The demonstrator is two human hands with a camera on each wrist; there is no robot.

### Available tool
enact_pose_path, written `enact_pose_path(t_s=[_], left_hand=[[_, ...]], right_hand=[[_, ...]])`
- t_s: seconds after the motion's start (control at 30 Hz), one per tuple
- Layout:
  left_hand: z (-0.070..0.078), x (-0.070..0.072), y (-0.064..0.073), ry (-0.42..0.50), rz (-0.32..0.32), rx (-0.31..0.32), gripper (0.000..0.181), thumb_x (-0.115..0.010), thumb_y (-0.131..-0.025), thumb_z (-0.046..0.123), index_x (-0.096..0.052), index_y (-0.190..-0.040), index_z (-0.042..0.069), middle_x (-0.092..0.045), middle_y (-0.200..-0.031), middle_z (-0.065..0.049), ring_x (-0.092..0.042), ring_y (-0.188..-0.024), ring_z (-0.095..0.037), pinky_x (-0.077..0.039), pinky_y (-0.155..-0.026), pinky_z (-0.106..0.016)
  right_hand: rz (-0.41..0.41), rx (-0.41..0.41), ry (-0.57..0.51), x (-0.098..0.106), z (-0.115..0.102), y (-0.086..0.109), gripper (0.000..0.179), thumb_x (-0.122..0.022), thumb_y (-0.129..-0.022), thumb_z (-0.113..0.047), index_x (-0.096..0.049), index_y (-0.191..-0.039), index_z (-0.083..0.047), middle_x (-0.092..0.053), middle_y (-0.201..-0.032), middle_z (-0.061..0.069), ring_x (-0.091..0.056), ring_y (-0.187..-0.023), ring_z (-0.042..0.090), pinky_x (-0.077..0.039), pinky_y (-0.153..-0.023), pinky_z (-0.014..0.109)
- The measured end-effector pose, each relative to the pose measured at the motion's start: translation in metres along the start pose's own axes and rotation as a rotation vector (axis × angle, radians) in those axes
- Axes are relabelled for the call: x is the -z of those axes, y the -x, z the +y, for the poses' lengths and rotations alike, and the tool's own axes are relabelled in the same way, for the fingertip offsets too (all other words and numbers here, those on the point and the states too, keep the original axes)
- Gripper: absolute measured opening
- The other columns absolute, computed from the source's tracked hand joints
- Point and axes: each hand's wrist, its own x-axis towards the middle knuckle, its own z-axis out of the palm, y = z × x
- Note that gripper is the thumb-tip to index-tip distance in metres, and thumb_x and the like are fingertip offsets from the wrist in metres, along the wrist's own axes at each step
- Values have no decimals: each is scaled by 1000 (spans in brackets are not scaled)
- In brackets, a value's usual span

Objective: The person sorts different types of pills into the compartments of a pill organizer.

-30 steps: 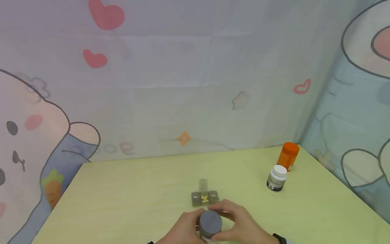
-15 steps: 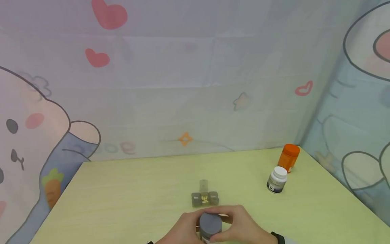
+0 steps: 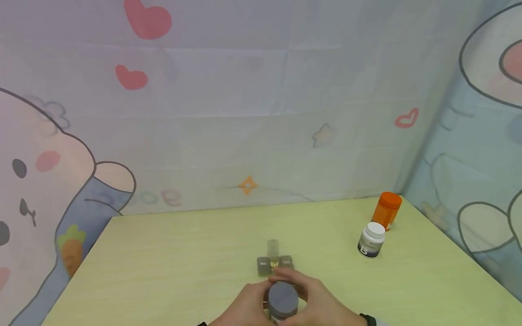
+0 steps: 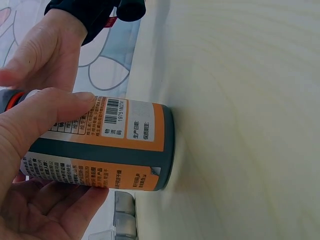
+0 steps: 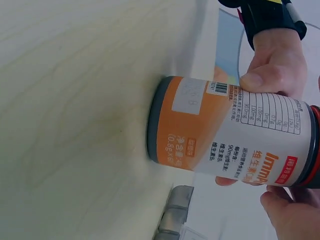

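Note:
A supplement bottle [image 5: 215, 130] with an orange and white label and a dark grey cap [image 3: 283, 298] stands upright near the front, its base right at the tabletop. My left hand [image 3: 246, 304] grips its body, thumb on one side and fingers on the other, as the left wrist view shows. Around the cap curl the thumb and fingers of my right hand [image 3: 316, 299]. A red ring [image 4: 14, 100] shows just below the cap. Just beyond the hands lies a small grey pill organizer [image 3: 263, 266], its middle lid raised over yellow tablets [image 3: 274, 263]; right fingers partly hide it.
At the right of the pale wooden table [image 3: 183, 253] stand a white bottle [image 3: 371, 240] with a dark band and, behind it, an orange bottle [image 3: 386, 211]. A printed cloth backdrop [image 3: 228, 90] rises along the back and sides.
The right hand's fingers have shifted around the cap and now overlap the pill organizer's front. The left hand and the bottle stay in nearly the same place.

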Motion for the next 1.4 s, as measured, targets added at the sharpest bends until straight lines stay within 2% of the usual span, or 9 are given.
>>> enact_pose_path(t_s=[0.2,0.37,0.63,0.73,0.93,1.03,1.1,1.27,1.4], left_hand=[[0,0,-1,15,3,36,61,-78,-70,27,-51,-124,31,-62,-106,13,-58,-98,-4,-47,-81,-25],[2,0,-1,46,3,48,53,-78,-70,23,-54,-117,25,-62,-102,10,-59,-96,-5,-47,-81,-25],[2,2,1,50,20,37,44,-78,-67,16,-57,-106,19,-63,-96,9,-60,-94,-6,-48,-80,-24],[2,2,1,61,17,64,43,-78,-69,20,-60,-108,23,-64,-97,10,-60,-93,-5,-47,-80,-24],[1,0,-3,43,27,128,32,-79,-69,20,-68,-99,25,-67,-90,10,-62,-87,-4,-48,-77,-23],[0,-1,-6,15,39,122,33,-79,-68,15,-68,-98,22,-67,-89,11,-62,-87,-3,-48,-77,-20],[0,-1,-6,30,35,117,34,-79,-68,14,-68,-99,21,-67,-89,10,-62,-87,-4,-48,-77,-20],[3,-1,-3,127,1,138,33,-79,-69,19,-68,-100,22,-68,-90,6,-63,-88,-8,-49,-77,-24],[4,0,-1,152,1,126,34,-78,-69,15,-67,-102,19,-68,-92,4,-63,-90,-9,-48,-79,-24]], right_hand=[[-35,-99,-125,1,4,5,61,-66,-83,-12,-39,-138,-17,-42,-138,8,-42,-122,11,-33,-98,41],[12,-96,-86,6,2,17,57,-63,-86,-15,-40,-136,-5,-47,-134,13,-46,-116,1,-28,-98,59],[131,-66,7,8,1,16,51,-70,-79,-22,-54,-121,1,-58,-120,16,-53,-108,0,-36,-93,55],[92,-51,-5,6,4,9,54,-71,-79,-18,-51,-125,1,-57,-122,14,-52,-109,2,-34,-94,57],[-14,-9,-45,-4,12,-6,62,-70,-79,-15,-43,-134,-5,-52,-128,9,-51,-111,7,-43,-89,31],[-27,-12,-67,-5,14,-8,62,-70,-80,-15,-43,-135,-6,-48,-132,13,-50,-113,6,-43,-89,26],[-24,-27,-79,-3,14,-6,62,-70,-80,-14,-42,-134,-5,-45,-134,16,-48,-114,5,-40,-92,29],[14,-94,-71,3,11,5,59,-67,-82,-14,-42,-134,-1,-48,-132,16,-49,-114,3,-32,-97,53],[69,-129,-36,7,8,15,57,-67,-83,-18,-45,-131,2,-51,-129,17,-50,-116,15,-29,-95,61]])
